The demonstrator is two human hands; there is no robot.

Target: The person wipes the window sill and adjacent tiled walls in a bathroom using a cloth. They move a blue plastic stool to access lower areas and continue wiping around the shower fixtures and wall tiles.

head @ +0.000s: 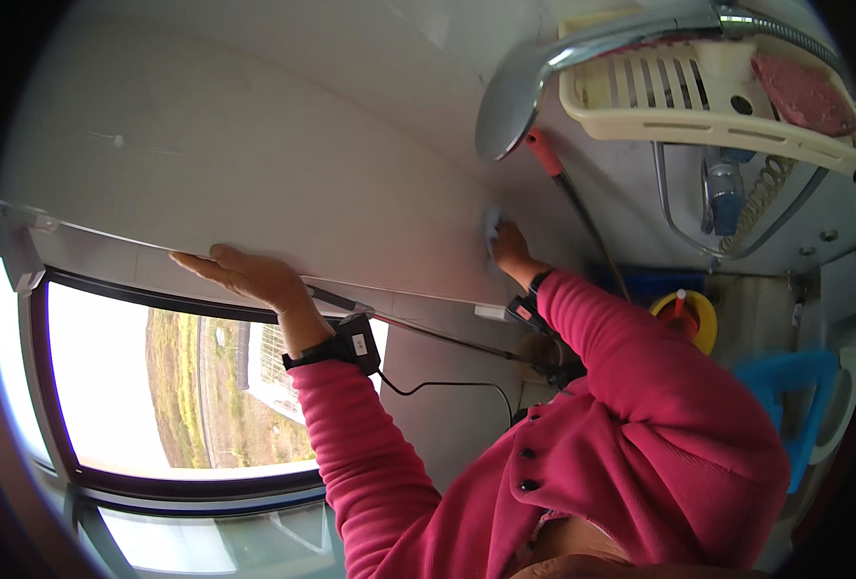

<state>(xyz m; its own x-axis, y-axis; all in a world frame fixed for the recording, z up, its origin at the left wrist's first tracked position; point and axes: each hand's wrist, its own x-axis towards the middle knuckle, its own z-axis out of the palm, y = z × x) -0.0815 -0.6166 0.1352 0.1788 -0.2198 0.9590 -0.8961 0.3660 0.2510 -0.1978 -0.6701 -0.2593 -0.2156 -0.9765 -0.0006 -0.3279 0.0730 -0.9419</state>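
Note:
My left hand rests with outstretched fingers along the edge of a smooth white wall panel, the thumb lying against its face. It holds nothing. In my right hand is a light blue cloth, pressed to the white surface near the corner where two walls meet. Both cloth and fingers are slightly blurred, and the hand hides part of the cloth. Each wrist wears a black strap with a small black box; a cable runs from the left one.
A chrome shower head and a cream plastic shelf holding a pink cloth hang at upper right. Below are a red-handled pole, a yellow container and a blue plastic stool. A window lies left; another pole leans beneath the panel.

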